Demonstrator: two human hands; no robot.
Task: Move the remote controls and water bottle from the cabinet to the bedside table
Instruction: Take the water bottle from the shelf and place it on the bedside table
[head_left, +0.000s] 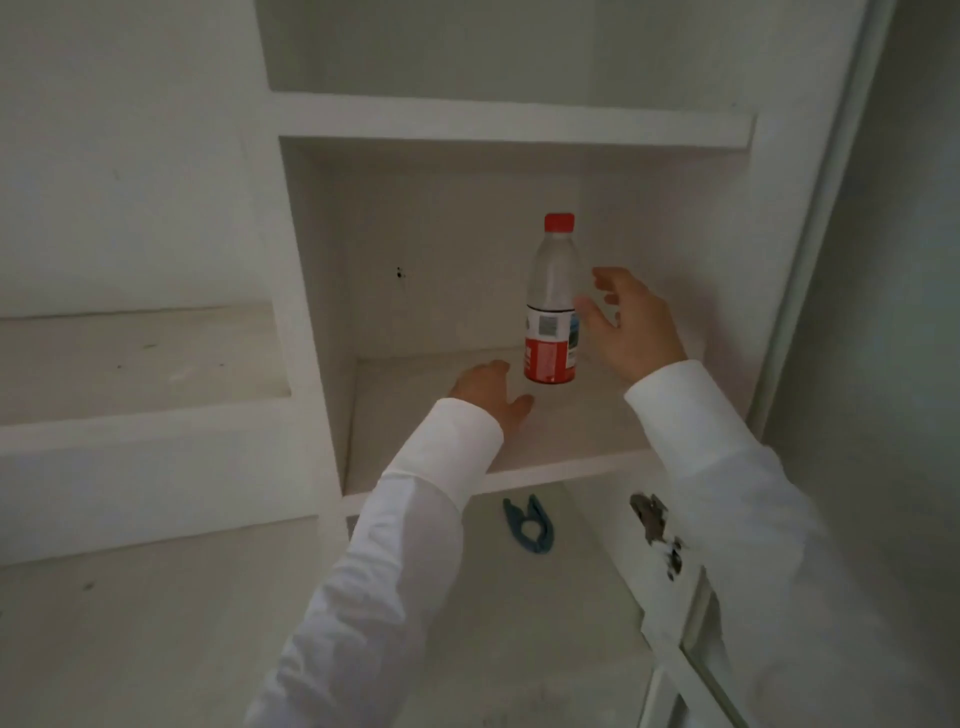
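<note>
The right hand (631, 325) has its fingers (592, 317) spread wide, curved beside the bottle (552, 301), thumb just at its label, gripping nothing. The left hand (491, 395) lies flat on the shelf (561, 431), fingers loosely spread, empty. The bottle is clear smooth plastic, cylindrical, red-capped, red-and-white labelled, upright in the matte white cabinet (311, 260).

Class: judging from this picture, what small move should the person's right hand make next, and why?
Probably close the right hand around the water bottle. The bottle stands upright on the cabinet shelf, and the open fingers sit just beside its label, not yet gripping.
</note>
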